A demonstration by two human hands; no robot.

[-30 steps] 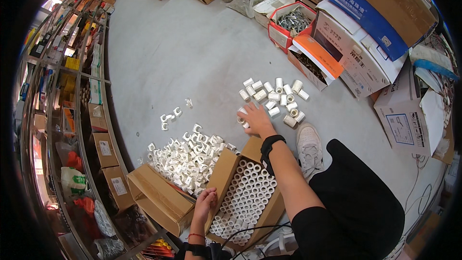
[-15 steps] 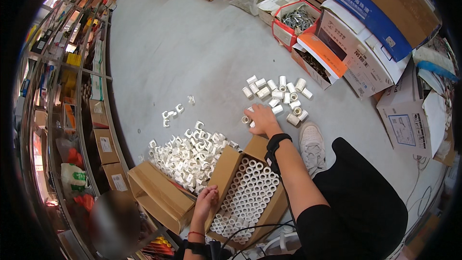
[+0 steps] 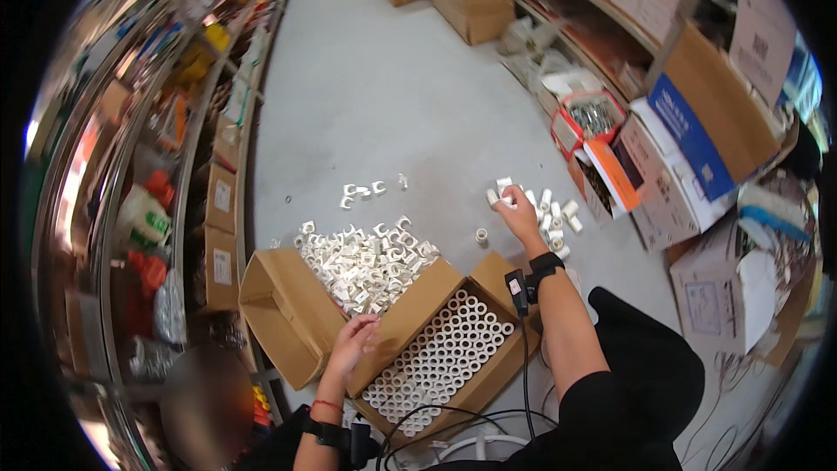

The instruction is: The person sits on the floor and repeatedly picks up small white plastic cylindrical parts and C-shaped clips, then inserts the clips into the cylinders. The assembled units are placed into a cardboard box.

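My right hand (image 3: 522,216) reaches to the loose white pipe fittings (image 3: 558,215) on the floor, with fingers closed around a white pipe fitting (image 3: 494,199). One more fitting (image 3: 481,235) stands alone, nearer to me. Below that arm, an open cardboard carton (image 3: 473,397) holds tight rows of white tube-shaped fittings (image 3: 436,358). My left hand (image 3: 351,344) hovers at the carton's left flap, fingers loosely bent and apart, holding nothing I can see. Beyond it lies a heap of white pipe clips (image 3: 366,262).
A second opened carton (image 3: 288,318) leans left of the heap. A few stray clips (image 3: 362,191) lie farther off. Shelving (image 3: 248,139) lines the left side. At right stand a red box of metal parts (image 3: 588,118), an orange-flapped box (image 3: 610,176) and larger cartons. Black cables (image 3: 488,414) cross the near carton.
The view has shifted, bringing more of the far floor in. My right hand has gone from the near edge of the loose fittings to their left side and closed on one. My left hand stays by the flap.
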